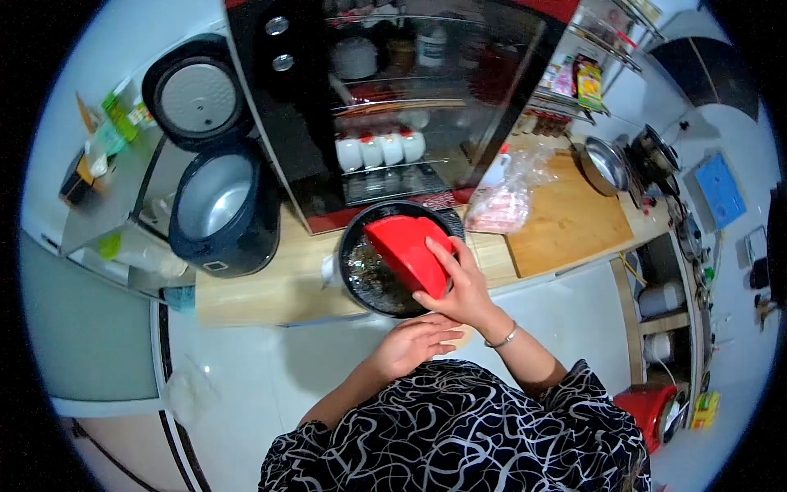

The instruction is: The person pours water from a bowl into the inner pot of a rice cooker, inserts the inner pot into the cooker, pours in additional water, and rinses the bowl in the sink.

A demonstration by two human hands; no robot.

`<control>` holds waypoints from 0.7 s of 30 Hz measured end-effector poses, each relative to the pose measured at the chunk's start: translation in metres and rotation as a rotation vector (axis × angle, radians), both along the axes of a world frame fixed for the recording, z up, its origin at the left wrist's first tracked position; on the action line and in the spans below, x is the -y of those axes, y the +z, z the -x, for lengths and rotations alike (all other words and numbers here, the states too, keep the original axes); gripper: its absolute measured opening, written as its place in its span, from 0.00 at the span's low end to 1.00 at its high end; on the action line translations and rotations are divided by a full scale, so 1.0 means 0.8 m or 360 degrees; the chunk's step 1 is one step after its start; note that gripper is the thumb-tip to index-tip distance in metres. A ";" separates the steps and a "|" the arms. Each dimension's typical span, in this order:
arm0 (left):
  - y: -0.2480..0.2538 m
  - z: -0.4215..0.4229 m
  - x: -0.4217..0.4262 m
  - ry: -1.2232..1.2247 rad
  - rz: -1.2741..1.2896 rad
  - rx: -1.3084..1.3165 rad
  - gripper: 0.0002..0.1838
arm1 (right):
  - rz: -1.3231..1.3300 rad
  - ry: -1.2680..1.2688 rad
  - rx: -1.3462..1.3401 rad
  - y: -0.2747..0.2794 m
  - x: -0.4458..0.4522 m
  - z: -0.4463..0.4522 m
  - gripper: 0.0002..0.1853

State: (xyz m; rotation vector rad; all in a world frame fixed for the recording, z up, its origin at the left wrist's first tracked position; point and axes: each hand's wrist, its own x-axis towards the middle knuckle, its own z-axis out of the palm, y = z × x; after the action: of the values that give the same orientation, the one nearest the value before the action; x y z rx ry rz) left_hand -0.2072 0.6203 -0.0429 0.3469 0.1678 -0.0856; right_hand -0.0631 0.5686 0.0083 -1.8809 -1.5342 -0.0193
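Note:
My right hand grips a red bowl by its side, thumb and fingers on opposite faces. The bowl is tilted over a black round pot, and its inside is turned away from me. Wet, shiny contents show in the pot; I cannot make out what they are. Just in front of the pot, my left hand has its fingers stretched out, holds nothing I can see and lies close below my right wrist.
An open-lidded rice cooker stands on the counter at left. Behind the pot rises a glass-front cabinet with cups inside. To the right are a plastic bag of pinkish food, a wooden board and a metal bowl.

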 end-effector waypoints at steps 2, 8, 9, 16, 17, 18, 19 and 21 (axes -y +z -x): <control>0.010 -0.004 0.001 -0.0045 -0.0015 -0.0028 0.17 | -0.0263 0.0030 -0.0633 -0.017 -0.003 -0.015 0.40; 0.014 -0.023 0.006 -0.0143 -0.0156 -0.0147 0.19 | -0.0308 0.0017 -0.2709 -0.025 0.021 -0.056 0.29; 0.018 -0.028 0.009 -0.0162 -0.0155 -0.0147 0.19 | -0.0292 0.0153 -0.3098 -0.028 0.028 -0.063 0.29; 0.034 -0.062 0.019 -0.0273 -0.0276 -0.0204 0.18 | -0.0902 0.0229 -0.3438 -0.047 0.078 -0.132 0.33; 0.036 -0.067 0.019 -0.0306 -0.0310 -0.0137 0.19 | -0.1019 0.0267 -0.3314 -0.049 0.089 -0.148 0.33; 0.041 -0.074 0.019 -0.0351 -0.0399 -0.0193 0.19 | -0.1024 0.0185 -0.3247 -0.060 0.106 -0.172 0.32; 0.042 -0.078 0.019 -0.0317 -0.0401 -0.0212 0.19 | -0.1132 0.0115 -0.3158 -0.070 0.119 -0.194 0.33; 0.042 -0.087 0.020 -0.0391 -0.0515 -0.0153 0.19 | -0.1277 -0.0222 -0.2993 -0.090 0.147 -0.239 0.32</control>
State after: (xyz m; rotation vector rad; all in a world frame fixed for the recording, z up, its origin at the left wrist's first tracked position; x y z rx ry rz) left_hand -0.1375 0.6044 -0.0091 0.6864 0.2346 -0.3203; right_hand 0.1283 0.4510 -0.0639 -0.6241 0.0237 0.7209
